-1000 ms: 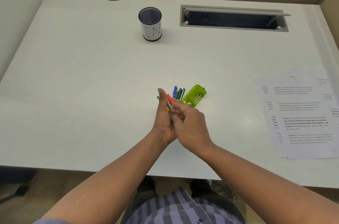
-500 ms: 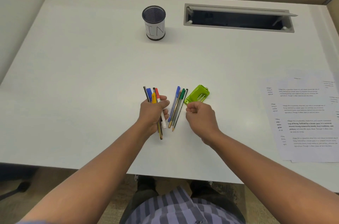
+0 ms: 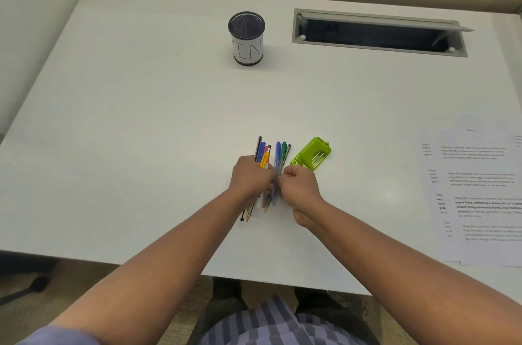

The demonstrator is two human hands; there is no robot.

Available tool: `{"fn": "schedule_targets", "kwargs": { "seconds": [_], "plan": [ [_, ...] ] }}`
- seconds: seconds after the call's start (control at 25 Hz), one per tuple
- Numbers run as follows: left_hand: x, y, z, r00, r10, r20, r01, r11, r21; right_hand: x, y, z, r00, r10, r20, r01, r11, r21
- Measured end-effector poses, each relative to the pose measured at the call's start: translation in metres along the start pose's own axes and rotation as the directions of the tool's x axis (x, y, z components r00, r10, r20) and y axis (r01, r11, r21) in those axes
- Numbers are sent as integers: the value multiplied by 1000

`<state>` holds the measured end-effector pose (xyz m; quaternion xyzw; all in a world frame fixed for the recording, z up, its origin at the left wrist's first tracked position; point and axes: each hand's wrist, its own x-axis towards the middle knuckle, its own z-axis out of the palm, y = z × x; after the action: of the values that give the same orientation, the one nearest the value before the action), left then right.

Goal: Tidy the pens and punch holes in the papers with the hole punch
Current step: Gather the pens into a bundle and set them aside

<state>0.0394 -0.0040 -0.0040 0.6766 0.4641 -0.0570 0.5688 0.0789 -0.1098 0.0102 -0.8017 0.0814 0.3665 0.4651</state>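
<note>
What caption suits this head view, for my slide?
Both hands, left and right, gather pens beside a green hole punch; the cup waits behind.

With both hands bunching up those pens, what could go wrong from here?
The left hand grips one bundle of pens while the right hand gathers the rest, so a loose pen could slip and roll across the desk. The cup stands far back; carrying so many at once, some may miss its narrow mouth.
</note>
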Motion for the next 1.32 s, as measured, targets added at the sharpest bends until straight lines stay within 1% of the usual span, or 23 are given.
{"fn": "schedule_targets", "kwargs": {
  "seconds": [0.16,0.28,0.36,0.44,0.56,0.64,0.72,0.8,0.88,1.0,1.16,1.24,1.32],
  "plan": [
    [-1,-2,-1,999,10,39,-11,1000,20,5,2,1,1000,-3,12,3,1000,20],
    [-2,0,-5,996,-4,95,5,1000,-14,12,5,-2,999,18,51,-22,997,80],
    [-3,1,-8,991,-21,132,28,998,-50,13,6,-3,995,41,89,-54,987,153],
    [-4,2,-10,985,-46,168,68,989,-128,10,6,-2,993,47,107,-71,970,234],
    [-10,1,-13,965,-75,251,149,946,-288,2,3,-1,992,20,127,-57,954,294],
    [-15,1,-16,946,-71,315,190,912,-363,-3,0,-2,989,6,148,-50,953,299],
    [-19,2,-19,936,-58,347,201,898,-391,-8,-5,-5,985,-4,175,-49,952,301],
    [-21,4,-22,932,-56,358,206,895,-396,-11,-11,-10,984,-23,177,-22,967,253],
    [-23,6,-24,928,-62,367,229,873,-431,-13,-18,-14,988,-55,147,27,983,184],
    [-27,8,-24,938,-62,340,257,784,-565,-17,-28,-19,989,-125,81,109,978,177],
    [-26,13,-19,948,-123,294,312,553,-773,-28,-36,-20,961,-258,103,226,941,250],
    [-27,16,-15,950,-104,293,305,491,-816,-37,-37,-16,924,-357,136,327,924,199],
    [-27,16,-10,959,-57,279,274,450,-850,-43,-37,-11,878,-447,172,438,895,90]
  ]
}}
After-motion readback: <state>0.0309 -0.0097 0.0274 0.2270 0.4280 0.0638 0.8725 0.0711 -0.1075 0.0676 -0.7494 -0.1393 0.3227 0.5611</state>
